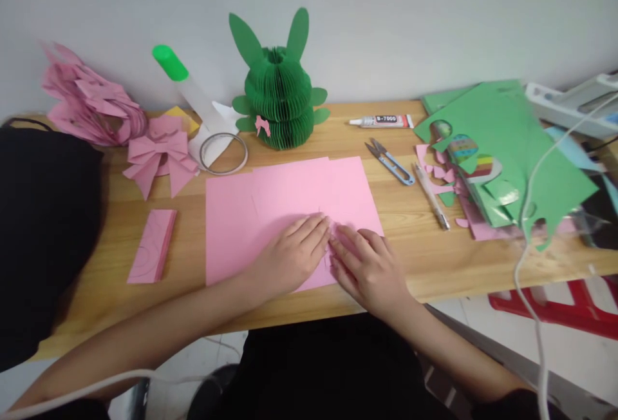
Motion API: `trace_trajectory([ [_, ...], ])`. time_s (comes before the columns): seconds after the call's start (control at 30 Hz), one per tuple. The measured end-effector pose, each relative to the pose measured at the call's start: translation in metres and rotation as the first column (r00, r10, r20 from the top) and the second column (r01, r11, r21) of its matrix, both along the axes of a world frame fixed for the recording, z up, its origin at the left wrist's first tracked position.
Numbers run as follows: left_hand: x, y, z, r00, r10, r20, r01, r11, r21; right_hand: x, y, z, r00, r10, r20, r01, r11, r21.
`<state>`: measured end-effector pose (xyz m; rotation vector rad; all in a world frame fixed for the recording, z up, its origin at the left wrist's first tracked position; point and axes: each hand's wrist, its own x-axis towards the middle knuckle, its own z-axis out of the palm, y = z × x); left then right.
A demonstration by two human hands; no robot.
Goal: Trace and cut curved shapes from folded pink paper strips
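Note:
Pink paper sheets (294,188) overlap on the wooden table in front of me. My left hand (299,249) lies palm down on them, fingers stretched out toward the right. Close beside its fingertips is my right hand (369,265), its slightly bent fingers resting on the same paper. Neither hand visibly grips anything. Thin lines or small edges show on the pink paper between the hands, too blurred to tell which; the fingers cover part of that spot. A folded pink paper strip (152,246) with a curved outline drawn on it lies left of the sheets.
Behind the sheets stands a green honeycomb paper rabbit (279,98). To the left are pink paper bows (161,149), a tape roll (223,152) and a green-capped tube (186,85). Rightward lie a glue tube (383,122), thread snips (392,162), a pen (432,198) and green paper (502,130).

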<state>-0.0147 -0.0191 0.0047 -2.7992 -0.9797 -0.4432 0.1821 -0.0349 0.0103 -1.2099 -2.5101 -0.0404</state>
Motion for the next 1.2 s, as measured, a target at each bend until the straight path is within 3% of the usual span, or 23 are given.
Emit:
trace_trajectory([
  [0.23, -0.002, 0.003, -0.008, 0.998, -0.007, 0.066, 0.009, 0.999, -0.031, 0.001, 0.005, 0.008, 0.999, 0.052, -0.005, -0.052, 0.998, -0.029],
  [0.4, -0.003, 0.003, -0.008, 0.990, 0.006, 0.138, 0.011, 0.993, -0.116, 0.009, 0.024, 0.016, 0.990, 0.101, -0.098, -0.119, 0.971, -0.205],
  [0.47, -0.004, 0.002, -0.006, 0.990, 0.007, 0.140, 0.019, 0.982, -0.186, 0.017, 0.044, 0.016, 0.989, 0.010, -0.150, -0.045, 0.971, -0.234],
  [0.53, -0.005, 0.001, -0.005, 0.992, 0.005, 0.127, 0.027, 0.969, -0.247, 0.026, 0.071, 0.015, 0.974, -0.185, -0.131, 0.163, 0.974, -0.160],
  [0.6, -0.005, 0.000, -0.006, 0.993, 0.007, 0.115, 0.026, 0.959, -0.283, 0.033, 0.098, 0.016, 0.917, -0.399, -0.013, 0.397, 0.915, -0.076],
  [0.67, -0.004, -0.001, -0.008, 0.994, 0.014, 0.111, 0.020, 0.954, -0.298, 0.037, 0.120, 0.021, 0.847, -0.514, 0.138, 0.526, 0.847, -0.077],
  [0.83, -0.003, -0.002, -0.012, 0.995, 0.018, 0.096, 0.010, 0.959, -0.285, 0.041, 0.135, 0.040, 0.745, -0.589, 0.314, 0.648, 0.750, -0.132],
  [0.97, -0.003, -0.001, -0.010, 0.997, 0.014, 0.081, 0.008, 0.964, -0.265, 0.057, 0.126, 0.048, 0.618, -0.658, 0.430, 0.770, 0.617, -0.163],
  [1.07, -0.003, -0.001, -0.007, 0.997, 0.021, 0.075, 0.002, 0.959, -0.284, 0.068, 0.121, 0.046, 0.633, -0.623, 0.460, 0.760, 0.614, -0.213],
  [1.2, -0.004, 0.000, -0.004, 0.999, 0.019, 0.043, -0.005, 0.946, -0.324, 0.071, 0.116, 0.044, 0.641, -0.661, 0.391, 0.758, 0.626, -0.183],
])
